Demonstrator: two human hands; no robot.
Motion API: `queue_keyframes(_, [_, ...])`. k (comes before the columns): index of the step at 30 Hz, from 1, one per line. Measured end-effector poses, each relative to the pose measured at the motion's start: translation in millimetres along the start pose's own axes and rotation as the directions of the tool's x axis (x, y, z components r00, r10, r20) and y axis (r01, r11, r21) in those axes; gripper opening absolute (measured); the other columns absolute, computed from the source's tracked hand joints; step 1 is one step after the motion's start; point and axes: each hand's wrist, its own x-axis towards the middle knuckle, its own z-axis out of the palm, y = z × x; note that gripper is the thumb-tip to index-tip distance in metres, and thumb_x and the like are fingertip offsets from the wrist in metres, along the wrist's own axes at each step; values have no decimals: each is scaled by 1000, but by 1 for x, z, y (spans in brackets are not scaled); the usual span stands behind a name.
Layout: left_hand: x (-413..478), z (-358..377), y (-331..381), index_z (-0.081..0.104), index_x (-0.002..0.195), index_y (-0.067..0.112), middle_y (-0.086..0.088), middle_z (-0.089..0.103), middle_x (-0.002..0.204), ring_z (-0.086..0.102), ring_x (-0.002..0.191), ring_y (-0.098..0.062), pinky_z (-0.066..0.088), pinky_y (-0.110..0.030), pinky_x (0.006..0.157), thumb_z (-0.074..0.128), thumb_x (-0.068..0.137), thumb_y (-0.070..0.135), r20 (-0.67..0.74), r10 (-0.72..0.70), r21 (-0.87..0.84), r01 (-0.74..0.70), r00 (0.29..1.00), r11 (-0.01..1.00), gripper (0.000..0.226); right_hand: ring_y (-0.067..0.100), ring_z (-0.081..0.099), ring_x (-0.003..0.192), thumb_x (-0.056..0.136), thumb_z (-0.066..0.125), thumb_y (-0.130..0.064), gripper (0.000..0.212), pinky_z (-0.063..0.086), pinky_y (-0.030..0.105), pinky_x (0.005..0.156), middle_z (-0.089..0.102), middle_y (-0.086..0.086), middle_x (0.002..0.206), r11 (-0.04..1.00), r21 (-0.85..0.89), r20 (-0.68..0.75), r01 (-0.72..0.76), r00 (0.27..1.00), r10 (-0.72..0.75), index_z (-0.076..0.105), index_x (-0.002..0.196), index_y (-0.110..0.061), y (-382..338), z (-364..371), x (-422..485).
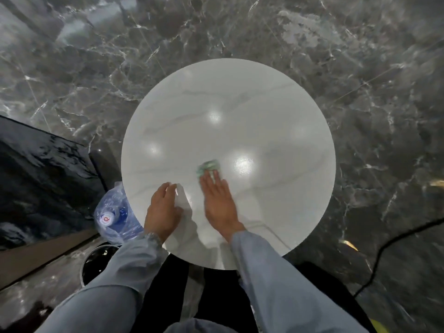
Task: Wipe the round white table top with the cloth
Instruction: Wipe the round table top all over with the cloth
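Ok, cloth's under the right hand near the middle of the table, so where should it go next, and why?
Probably push the cloth forward, away from the body. The right hand presses it flat near the table top's centre, the whole far half lies beyond it, and the left hand rests by the near edge.

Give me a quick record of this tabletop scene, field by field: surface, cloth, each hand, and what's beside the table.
surface: round white table top, glossy, faint grey veins
cloth: greenish cloth, blurred, under right fingertips
right hand: flat, pressing cloth
left hand: resting near front edge, empty
beside table: large water bottle on left
floor: dark marble floor
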Motion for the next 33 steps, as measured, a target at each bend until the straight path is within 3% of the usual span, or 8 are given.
queue_keyframes(6, [-14,-5,-5,55,134,1,-20,54,135,52,124,-42,43,-51,106,67,73,-3,-63,24,24,-23,998,999,62,20,7,161,96,29,-10,69,15,44,129,17,0,173,961,9,129,276,953,-274,22,165,-17,-26,15,-12])
queue_keyframes(11, [-15,-7,4,56,129,7,-10,53,135,49,124,-33,43,-45,103,63,76,-4,-40,40,23,-39,998,999,54,33,28,155,85,33,0,80,35,53,119,20,13,171,995,-1,-39,-105,994,105,25,163,-10,94,-49,7])
queue_keyframes(15, [-13,4,17,54,124,14,1,52,126,52,118,-26,46,-41,98,61,76,0,-16,90,8,-90,996,996,51,27,4,161,95,39,3,77,19,49,127,5,5,174,900,29,-174,-434,885,432,12,166,-13,189,-100,-25])
queue_keyframes(18, [-12,16,23,51,134,17,1,48,139,47,127,-25,46,-48,105,61,77,3,18,73,-17,-73,997,997,59,26,-7,161,101,36,-1,72,6,46,129,-7,3,174,852,72,-158,-518,838,523,6,166,-12,208,-116,-42])
queue_keyframes(21, [-11,23,24,47,138,19,-2,44,146,44,133,-28,45,-50,107,62,77,7,59,77,12,-77,995,997,64,36,-3,160,95,38,1,76,14,53,128,0,13,174,844,28,-144,-536,833,534,9,165,-6,193,-103,-27])
queue_keyframes(27, [-14,19,11,49,135,19,-3,47,142,48,129,-29,48,-51,104,64,78,8,43,63,56,-66,997,996,60,29,4,160,88,38,-1,78,20,54,127,16,7,173,999,29,-44,-31,999,33,23,164,-13,50,-22,-11])
queue_keyframes(30, [-17,13,0,54,132,14,-10,53,137,53,123,-35,48,-52,101,65,81,9,-26,45,68,-44,999,997,52,26,-3,161,97,22,-14,68,10,47,129,11,4,174,971,-17,92,238,968,-235,17,165,-14,-19,21,-45])
queue_keyframes(33, [-21,10,-6,58,128,6,-19,55,135,54,121,-42,47,-55,100,69,80,6,-38,27,53,-25,999,998,49,25,3,161,100,35,-19,63,13,44,129,25,4,171,909,-36,157,416,900,-406,27,162,-15,-30,46,-78])
